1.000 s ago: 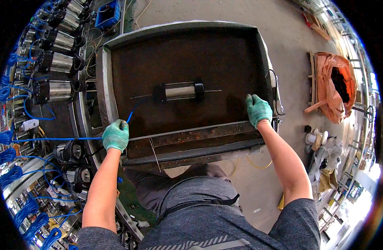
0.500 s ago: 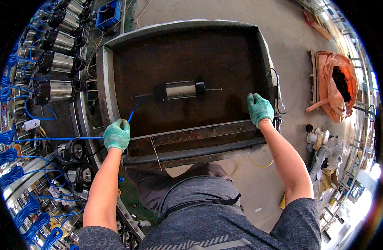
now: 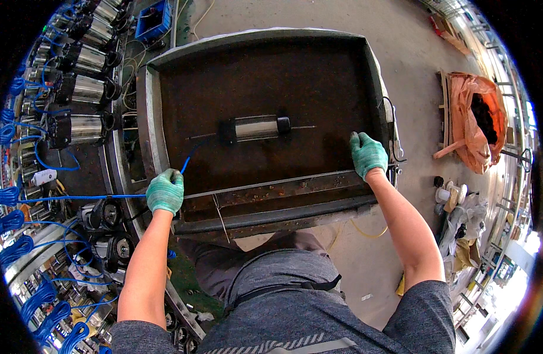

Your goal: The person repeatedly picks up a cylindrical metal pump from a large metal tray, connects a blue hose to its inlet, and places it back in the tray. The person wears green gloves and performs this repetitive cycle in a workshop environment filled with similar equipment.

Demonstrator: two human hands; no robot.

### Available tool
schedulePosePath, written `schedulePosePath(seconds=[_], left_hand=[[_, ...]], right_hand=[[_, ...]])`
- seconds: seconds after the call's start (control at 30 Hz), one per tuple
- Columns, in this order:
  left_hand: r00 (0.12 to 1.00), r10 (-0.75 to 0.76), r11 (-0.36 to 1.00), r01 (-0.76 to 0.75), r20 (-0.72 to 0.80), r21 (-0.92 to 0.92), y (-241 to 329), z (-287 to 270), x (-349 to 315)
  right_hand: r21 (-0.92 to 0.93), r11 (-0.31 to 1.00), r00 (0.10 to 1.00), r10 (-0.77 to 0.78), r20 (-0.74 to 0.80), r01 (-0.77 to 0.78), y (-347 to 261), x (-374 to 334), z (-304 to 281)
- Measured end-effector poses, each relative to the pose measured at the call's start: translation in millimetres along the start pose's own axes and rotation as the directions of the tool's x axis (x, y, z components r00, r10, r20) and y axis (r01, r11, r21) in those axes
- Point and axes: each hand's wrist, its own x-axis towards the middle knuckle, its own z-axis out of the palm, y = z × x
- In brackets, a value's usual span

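A steel-bodied motor [image 3: 257, 128] with black ends lies in a large dark tank [image 3: 158, 127], apparently in murky brown liquid, with a thin rod sticking out at each end. A blue cable [image 3: 186, 164] runs from its left end to the tank's near left corner. There my left hand [image 3: 165, 192], in a green glove, is closed around the cable, which carries on leftward. My right hand [image 3: 369, 156], gloved the same, sits over the tank's near right corner. Its fingers are curled, and whatever lies under them is hidden.
More steel motors [image 3: 87, 128] with blue cable coils stand in a row at the left. A blue crate [image 3: 153, 20] is at the far left. Right of the tank are an orange sack [image 3: 463, 133] on a pallet and crumpled plastic bags [image 3: 469, 215]. A rail [image 3: 277, 218] runs along the tank's near side.
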Motion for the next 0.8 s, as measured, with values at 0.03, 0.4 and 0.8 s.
schedulePosePath(seconds=[0.03, 0.4, 0.8], left_hand=[[1.0, 0.002, 1.0, -0.002, -0.004, 0.001, -1.7, 1.5, 0.5], [1.0, -0.003, 1.0, 0.003, -0.002, 0.011, -1.3, 0.9, 0.6], [0.994, 0.055, 0.998, -0.057, -0.089, -0.019, -6.1, 6.4, -1.0]], right_hand=[[-0.004, 1.0, 1.0, -0.004, -0.002, 0.004, -0.2, 0.2, 0.2], [0.0, 1.0, 1.0, -0.019, -0.019, 0.019, 2.2, 0.9, 3.5], [-0.008, 1.0, 1.0, -0.014, -0.005, 0.014, -0.9, -0.5, -0.6]])
